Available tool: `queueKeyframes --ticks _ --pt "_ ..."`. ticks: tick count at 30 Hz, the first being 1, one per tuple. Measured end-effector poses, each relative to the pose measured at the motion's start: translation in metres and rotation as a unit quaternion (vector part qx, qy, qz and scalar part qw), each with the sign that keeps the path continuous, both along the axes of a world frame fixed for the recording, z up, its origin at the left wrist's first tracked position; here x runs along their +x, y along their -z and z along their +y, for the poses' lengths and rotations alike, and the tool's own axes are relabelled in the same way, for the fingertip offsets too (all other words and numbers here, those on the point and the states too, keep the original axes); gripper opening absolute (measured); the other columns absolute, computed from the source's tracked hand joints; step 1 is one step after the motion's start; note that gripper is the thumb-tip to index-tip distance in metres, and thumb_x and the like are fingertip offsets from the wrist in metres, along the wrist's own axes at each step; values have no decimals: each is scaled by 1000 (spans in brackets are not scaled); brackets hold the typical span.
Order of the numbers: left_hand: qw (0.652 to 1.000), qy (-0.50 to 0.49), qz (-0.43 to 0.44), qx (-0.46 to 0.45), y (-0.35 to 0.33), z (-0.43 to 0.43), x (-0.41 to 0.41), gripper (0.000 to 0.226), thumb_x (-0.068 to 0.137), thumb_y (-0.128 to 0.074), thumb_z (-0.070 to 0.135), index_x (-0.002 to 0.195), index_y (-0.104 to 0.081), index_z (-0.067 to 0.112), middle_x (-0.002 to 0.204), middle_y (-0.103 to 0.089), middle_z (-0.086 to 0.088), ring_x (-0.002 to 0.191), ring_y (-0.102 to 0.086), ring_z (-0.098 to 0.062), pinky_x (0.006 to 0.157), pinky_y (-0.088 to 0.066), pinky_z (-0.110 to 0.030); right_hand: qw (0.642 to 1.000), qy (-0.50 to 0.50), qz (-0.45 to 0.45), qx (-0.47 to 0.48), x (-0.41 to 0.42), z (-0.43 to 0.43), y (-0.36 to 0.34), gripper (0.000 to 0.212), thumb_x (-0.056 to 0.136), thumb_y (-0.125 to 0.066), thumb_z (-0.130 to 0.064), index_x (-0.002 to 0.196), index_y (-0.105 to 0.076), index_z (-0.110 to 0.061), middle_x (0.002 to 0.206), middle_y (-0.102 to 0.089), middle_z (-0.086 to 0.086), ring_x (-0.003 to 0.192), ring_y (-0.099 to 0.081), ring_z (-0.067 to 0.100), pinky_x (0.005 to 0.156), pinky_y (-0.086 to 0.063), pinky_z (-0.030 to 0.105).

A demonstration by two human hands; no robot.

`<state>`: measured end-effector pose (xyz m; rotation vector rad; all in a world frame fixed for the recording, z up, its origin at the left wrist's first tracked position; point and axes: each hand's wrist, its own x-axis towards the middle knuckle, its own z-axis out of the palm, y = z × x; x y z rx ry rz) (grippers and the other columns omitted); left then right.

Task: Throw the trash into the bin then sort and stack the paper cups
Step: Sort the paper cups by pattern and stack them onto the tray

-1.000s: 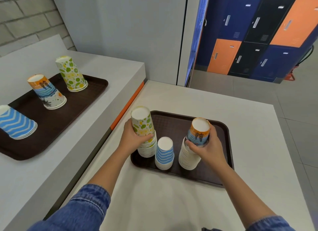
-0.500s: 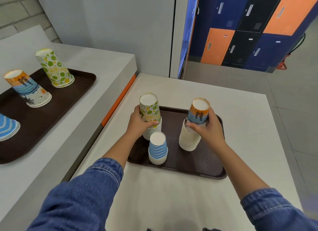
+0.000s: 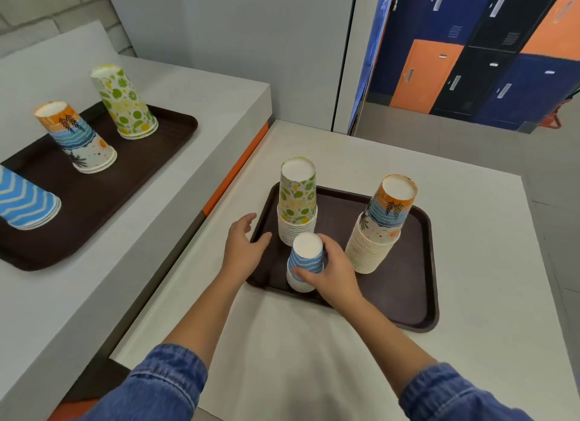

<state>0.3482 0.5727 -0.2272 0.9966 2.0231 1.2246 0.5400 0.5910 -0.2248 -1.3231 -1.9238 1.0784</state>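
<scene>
A dark brown tray point(image 3: 405, 295) on the near white table holds three upside-down cup stacks. The green-and-yellow fruit stack point(image 3: 296, 201) stands at the tray's left. The tall orange-and-blue beach stack point(image 3: 381, 223) stands at the right. In front is a short blue-wave stack point(image 3: 306, 260); my right hand point(image 3: 332, 273) wraps round it, thumb in front. My left hand point(image 3: 243, 248) hovers with relaxed fingers over the tray's left rim, holding nothing.
A raised white counter point(image 3: 188, 100) on the left carries a second brown tray point(image 3: 150, 157) with a fruit stack point(image 3: 125, 103), a beach stack point(image 3: 78, 138) and a blue-wave stack point(image 3: 25, 201). An orange strip point(image 3: 235, 169) marks the step between the surfaces. Lockers point(image 3: 470, 59) stand behind.
My left hand let go of the fruit stack and drew back to the tray's left rim. My right hand left the beach stack and took hold of the blue-wave stack.
</scene>
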Motion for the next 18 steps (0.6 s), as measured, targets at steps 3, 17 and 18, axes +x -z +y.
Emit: queueKeyframes --ticks 3,17,18 --pt "1000 -12 -16 -1 3 -13 -1 44 84 -69 21 125 -54 21 127 -54 4 116 -51 -11 90 -41 -24 1000 22 11 10 -4 2 6 67 64 -84 -30 123 -55 -19 117 -61 -5 108 -57 10 92 -50 32" --pt "993 108 -5 -40 15 -40 22 49 81 -57 -2 126 -56 16 126 -57 1 116 -51 -7 92 -36 -18 995 36 82 41 -2 6 -23 55 66 -83 -37 114 -55 -35 107 -62 -21 102 -57 -6 82 -45 9" --pt "992 118 -2 -41 15 -39 23 51 80 -58 -2 128 -54 16 128 -56 2 117 -50 -7 92 -35 -17 994 39 89 44 -2 5 -28 55 66 -83 -36 113 -55 -35 106 -62 -22 101 -57 -8 81 -44 6"
